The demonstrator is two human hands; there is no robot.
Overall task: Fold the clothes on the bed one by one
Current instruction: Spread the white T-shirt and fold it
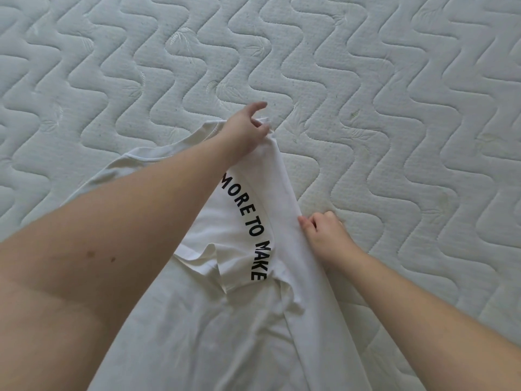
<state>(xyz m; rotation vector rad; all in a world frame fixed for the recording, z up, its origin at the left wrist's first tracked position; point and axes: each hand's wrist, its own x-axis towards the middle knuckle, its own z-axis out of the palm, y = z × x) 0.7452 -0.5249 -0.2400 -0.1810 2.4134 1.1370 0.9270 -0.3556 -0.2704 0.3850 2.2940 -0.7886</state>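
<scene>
A pale grey-white quilted mattress (366, 80) fills the view, its surface stitched with wavy zigzag channels and faint leaf motifs pressed into the fabric. Small dark specks dot it here and there. Lying directly on it, in the lower middle, is a white cotton T-shirt (225, 320), partly folded over itself so one long edge runs diagonally. Curved black capital letters on the shirt read "MORE TO MAKE". The rest of the mattress shows bare quilting.
</scene>
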